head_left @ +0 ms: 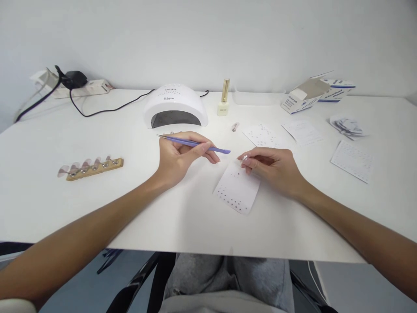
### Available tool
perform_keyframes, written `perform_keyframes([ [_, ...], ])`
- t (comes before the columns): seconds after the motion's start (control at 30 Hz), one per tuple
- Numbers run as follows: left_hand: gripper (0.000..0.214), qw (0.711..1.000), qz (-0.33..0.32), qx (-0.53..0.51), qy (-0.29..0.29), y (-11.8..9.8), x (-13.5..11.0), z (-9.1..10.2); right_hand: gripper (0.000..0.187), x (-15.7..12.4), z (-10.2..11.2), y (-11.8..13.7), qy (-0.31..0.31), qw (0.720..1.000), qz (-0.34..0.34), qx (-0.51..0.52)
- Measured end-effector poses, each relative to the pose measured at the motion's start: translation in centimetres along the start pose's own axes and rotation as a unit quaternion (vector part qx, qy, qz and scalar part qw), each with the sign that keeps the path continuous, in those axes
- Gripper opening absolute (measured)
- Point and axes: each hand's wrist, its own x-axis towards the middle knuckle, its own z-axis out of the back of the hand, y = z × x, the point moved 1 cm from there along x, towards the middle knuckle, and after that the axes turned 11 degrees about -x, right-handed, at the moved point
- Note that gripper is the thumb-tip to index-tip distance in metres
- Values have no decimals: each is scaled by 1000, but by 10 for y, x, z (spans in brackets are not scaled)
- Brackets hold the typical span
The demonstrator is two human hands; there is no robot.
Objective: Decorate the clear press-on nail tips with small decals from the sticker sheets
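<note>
My left hand (177, 157) is closed around a purple tool (195, 144) with a metal tip pointing left and its purple end pointing right. My right hand (272, 167) rests on the white table (182, 217) with its fingertips pinched on a small shiny piece (244, 158) that I cannot make out. Under the right hand lies a white sheet dotted with tiny gems (237, 189). The purple end of the tool stops a short way left of the right fingertips.
A white nail lamp (176, 106) and a polish bottle with a gold cap (223, 103) stand at the back. A wooden strip with nail tips (93, 167) lies at left. More gem sheets (352, 161), small boxes (304, 99), crumpled paper (347, 125) and a power strip (81, 87) are also on the table.
</note>
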Motion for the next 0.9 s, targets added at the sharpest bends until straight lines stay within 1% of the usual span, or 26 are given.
perform_keyframes([
  [0.2, 9, 998, 46, -41, -22, 8, 4, 6, 14, 4, 3, -1, 25, 999, -12, 29],
  [0.33, 9, 997, 55, -58, -24, 9, 4, 6, 16, 6, 3, -6, 57, 998, -14, -11],
  [0.4, 9, 996, 56, -62, -23, 9, 4, 6, 16, 5, 2, -7, 92, 995, -14, -21],
  [0.5, 9, 995, 62, -67, -25, 8, 4, 5, 15, 4, 1, -5, 173, 985, -7, 6],
  [0.57, 9, 995, 68, -70, -26, 7, 5, 5, 13, 2, 0, -5, 203, 979, 9, 17],
  [0.63, 9, 994, 71, -72, -29, 7, 5, 6, 13, 2, -1, -6, 204, 978, 28, 23],
  [0.73, 8, 994, 71, -77, -35, 7, 6, 7, 12, 3, -1, -9, 180, 981, 66, 16],
  [0.8, 8, 994, 70, -79, -34, 7, 6, 7, 10, 3, -1, -11, 160, 983, 84, -18],
  [0.9, 8, 994, 74, -78, -29, 8, 6, 6, 9, 4, -1, -13, 136, 983, 88, -86],
])
